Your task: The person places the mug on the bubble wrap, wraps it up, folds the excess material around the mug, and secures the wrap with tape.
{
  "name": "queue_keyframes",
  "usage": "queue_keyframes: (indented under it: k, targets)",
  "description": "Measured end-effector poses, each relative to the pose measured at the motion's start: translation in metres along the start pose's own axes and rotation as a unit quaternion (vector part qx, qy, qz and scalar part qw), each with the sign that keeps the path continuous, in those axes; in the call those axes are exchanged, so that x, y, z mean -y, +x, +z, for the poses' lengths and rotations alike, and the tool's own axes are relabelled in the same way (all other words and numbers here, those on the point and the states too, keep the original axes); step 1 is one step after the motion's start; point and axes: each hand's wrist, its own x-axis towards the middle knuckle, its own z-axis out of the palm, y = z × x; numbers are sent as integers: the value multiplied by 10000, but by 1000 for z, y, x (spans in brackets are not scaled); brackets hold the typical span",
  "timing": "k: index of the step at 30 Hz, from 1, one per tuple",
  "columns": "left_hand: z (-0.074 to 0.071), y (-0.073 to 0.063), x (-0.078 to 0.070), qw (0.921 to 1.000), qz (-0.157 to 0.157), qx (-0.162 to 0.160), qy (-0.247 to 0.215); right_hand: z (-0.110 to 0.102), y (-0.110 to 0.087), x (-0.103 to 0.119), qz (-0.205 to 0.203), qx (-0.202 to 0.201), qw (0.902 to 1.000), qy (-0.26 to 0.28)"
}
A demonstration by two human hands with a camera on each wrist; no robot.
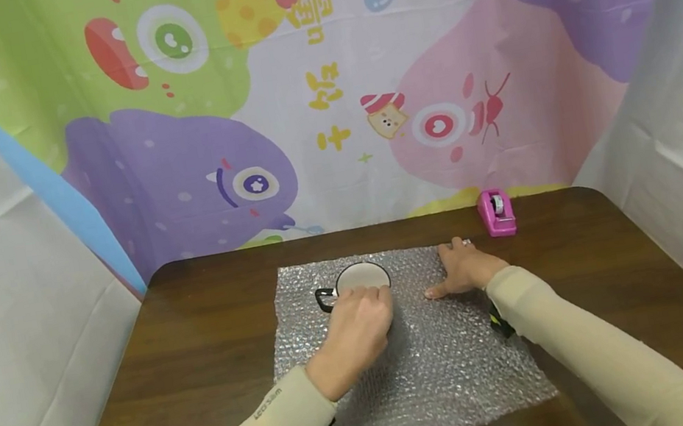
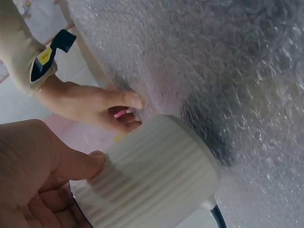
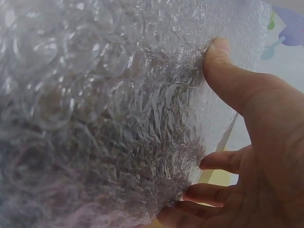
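Observation:
A white ribbed mug with a dark rim and a black handle is on a sheet of bubble wrap. My left hand grips the mug at its rim, the thumb on the outer wall and the other fingers curled over to the inside. At the far right corner of the wrap rests my right hand. Its thumb lies on the bubbles and the other fingers are spread along the edge of the sheet in the right wrist view.
A pink tape dispenser stands at the back right of the brown wooden table, beyond the right hand. Behind the table hangs a cartoon-printed cloth, with pale sheets along both sides.

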Motion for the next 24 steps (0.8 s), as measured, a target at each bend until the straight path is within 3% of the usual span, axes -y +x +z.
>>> queue_keyframes:
  k: [24]
  targets:
    - [5, 13, -26, 9992, 125, 336, 147, 0, 0, 0, 18, -58, 10000, -2]
